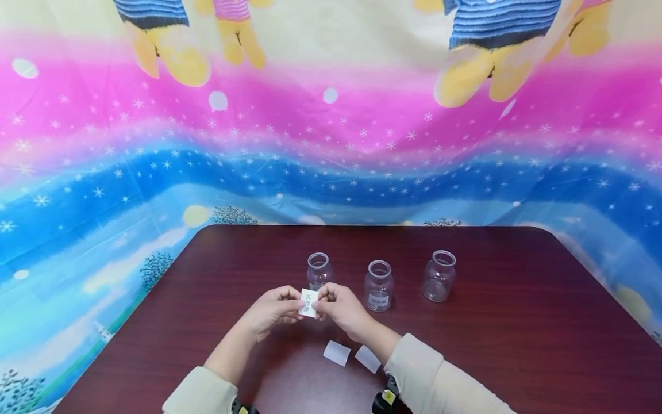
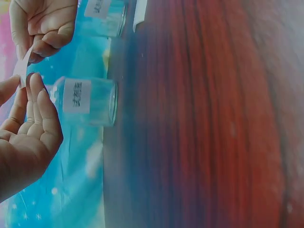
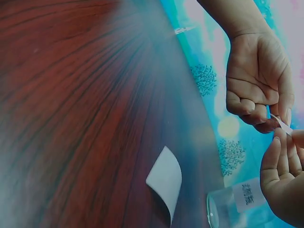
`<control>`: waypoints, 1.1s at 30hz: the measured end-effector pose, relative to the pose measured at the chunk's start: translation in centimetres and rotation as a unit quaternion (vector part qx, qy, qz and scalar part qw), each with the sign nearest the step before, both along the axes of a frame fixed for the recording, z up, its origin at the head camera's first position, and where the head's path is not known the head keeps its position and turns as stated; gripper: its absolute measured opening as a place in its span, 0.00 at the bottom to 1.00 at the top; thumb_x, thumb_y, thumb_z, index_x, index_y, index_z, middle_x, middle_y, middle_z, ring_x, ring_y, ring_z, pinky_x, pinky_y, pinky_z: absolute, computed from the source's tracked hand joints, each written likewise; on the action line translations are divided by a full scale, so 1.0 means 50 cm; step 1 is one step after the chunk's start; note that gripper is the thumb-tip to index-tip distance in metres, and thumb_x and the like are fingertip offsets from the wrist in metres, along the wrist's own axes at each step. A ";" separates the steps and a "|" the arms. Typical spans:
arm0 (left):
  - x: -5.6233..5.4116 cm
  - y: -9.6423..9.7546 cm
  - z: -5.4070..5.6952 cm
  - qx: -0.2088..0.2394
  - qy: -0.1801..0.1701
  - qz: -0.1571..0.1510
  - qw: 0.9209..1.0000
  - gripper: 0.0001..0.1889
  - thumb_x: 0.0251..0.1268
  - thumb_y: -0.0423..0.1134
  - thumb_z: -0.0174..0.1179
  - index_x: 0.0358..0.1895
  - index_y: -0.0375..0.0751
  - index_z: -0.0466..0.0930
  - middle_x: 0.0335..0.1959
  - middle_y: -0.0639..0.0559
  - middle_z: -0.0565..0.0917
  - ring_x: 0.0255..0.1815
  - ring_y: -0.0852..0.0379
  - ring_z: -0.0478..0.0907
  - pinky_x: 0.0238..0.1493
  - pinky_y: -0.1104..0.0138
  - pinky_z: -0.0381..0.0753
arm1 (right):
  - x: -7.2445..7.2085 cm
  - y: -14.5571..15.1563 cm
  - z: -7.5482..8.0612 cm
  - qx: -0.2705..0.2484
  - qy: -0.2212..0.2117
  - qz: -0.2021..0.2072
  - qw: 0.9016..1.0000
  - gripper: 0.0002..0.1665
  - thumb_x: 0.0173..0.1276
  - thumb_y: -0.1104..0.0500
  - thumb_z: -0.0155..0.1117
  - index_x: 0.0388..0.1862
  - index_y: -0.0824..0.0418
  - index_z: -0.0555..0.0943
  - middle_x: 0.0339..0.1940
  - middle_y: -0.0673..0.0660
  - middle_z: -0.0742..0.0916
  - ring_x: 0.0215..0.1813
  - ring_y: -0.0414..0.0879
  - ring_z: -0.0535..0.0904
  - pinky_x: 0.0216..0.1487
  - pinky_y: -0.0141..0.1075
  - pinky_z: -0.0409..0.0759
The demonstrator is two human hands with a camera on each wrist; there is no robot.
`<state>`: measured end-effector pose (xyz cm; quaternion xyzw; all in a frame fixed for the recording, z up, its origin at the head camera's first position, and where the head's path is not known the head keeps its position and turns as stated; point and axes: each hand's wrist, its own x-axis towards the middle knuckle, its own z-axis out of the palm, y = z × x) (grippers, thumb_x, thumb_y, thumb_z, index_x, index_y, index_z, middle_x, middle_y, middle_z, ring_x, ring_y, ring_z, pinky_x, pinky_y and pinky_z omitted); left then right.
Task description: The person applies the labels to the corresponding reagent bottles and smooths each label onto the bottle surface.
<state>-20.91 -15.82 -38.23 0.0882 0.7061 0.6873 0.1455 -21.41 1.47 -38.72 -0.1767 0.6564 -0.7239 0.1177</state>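
Observation:
Between both hands, in front of the jars, is a small white label (image 1: 309, 303) with dark printed characters. My left hand (image 1: 273, 310) pinches its left edge with thumb and finger; my right hand (image 1: 342, 310) pinches the right edge. In the left wrist view the label (image 2: 23, 71) appears nearly edge-on, slightly bent. Just behind the hands, the left glass jar (image 1: 319, 270) is partly hidden; its stuck-on label (image 2: 77, 96) shows in the left wrist view. The middle glass jar (image 1: 379, 282) carries a similar label (image 1: 378, 301). No label shows on the right glass jar (image 1: 438, 279).
Two blank white paper pieces (image 1: 337, 353) lie on the dark red wooden table (image 1: 517, 333) near my right forearm, one partly covered by the sleeve. In the right wrist view a paper piece (image 3: 166, 183) looks curled. A printed cloth (image 1: 331, 138) hangs behind the table.

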 end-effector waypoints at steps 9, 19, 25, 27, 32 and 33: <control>-0.005 0.032 0.005 -0.001 0.015 -0.014 1.000 0.06 0.52 0.30 0.55 0.31 0.31 0.70 0.24 0.51 0.76 0.23 0.58 0.74 0.29 0.65 0.73 | 0.006 0.039 -0.004 0.041 0.009 0.017 0.999 0.05 0.52 0.74 0.55 0.26 0.69 0.69 0.17 0.52 0.75 0.20 0.40 0.71 0.24 0.30 0.72; -0.003 0.068 0.007 0.005 0.024 -0.007 1.000 0.08 0.51 0.28 0.55 0.33 0.27 0.69 0.22 0.51 0.75 0.22 0.59 0.73 0.26 0.67 0.73 | 0.024 0.078 -0.019 0.012 -0.005 0.032 0.999 0.08 0.54 0.71 0.54 0.30 0.76 0.67 0.21 0.54 0.77 0.24 0.43 0.75 0.27 0.33 0.75; 0.003 0.091 0.012 0.016 0.028 -0.003 0.999 0.07 0.52 0.28 0.55 0.33 0.28 0.69 0.23 0.51 0.74 0.23 0.59 0.74 0.29 0.66 0.73 | 0.036 0.090 -0.018 -0.018 -0.024 0.027 0.999 0.07 0.53 0.72 0.54 0.29 0.73 0.66 0.22 0.54 0.77 0.24 0.42 0.76 0.27 0.31 0.75; 0.003 0.098 0.011 0.020 0.026 -0.008 0.999 0.07 0.52 0.29 0.55 0.33 0.29 0.68 0.23 0.51 0.75 0.24 0.59 0.74 0.29 0.66 0.73 | 0.039 0.097 -0.016 -0.019 -0.025 0.016 0.999 0.07 0.53 0.72 0.54 0.29 0.74 0.66 0.22 0.54 0.77 0.24 0.42 0.76 0.27 0.31 0.75; 0.005 0.115 0.007 0.037 0.023 -0.027 0.999 0.06 0.52 0.28 0.55 0.32 0.29 0.68 0.22 0.51 0.75 0.23 0.59 0.75 0.31 0.65 0.75 | 0.047 0.117 -0.010 -0.011 -0.022 -0.012 1.000 0.09 0.53 0.72 0.53 0.31 0.78 0.66 0.23 0.55 0.77 0.25 0.42 0.76 0.27 0.31 0.75; 0.006 0.118 0.006 0.039 0.023 -0.032 0.998 0.06 0.52 0.28 0.55 0.32 0.29 0.68 0.22 0.50 0.75 0.23 0.59 0.75 0.31 0.65 0.75 | 0.049 0.121 -0.008 -0.007 -0.021 -0.018 1.000 0.09 0.53 0.72 0.53 0.31 0.78 0.66 0.23 0.55 0.77 0.25 0.43 0.76 0.27 0.31 0.75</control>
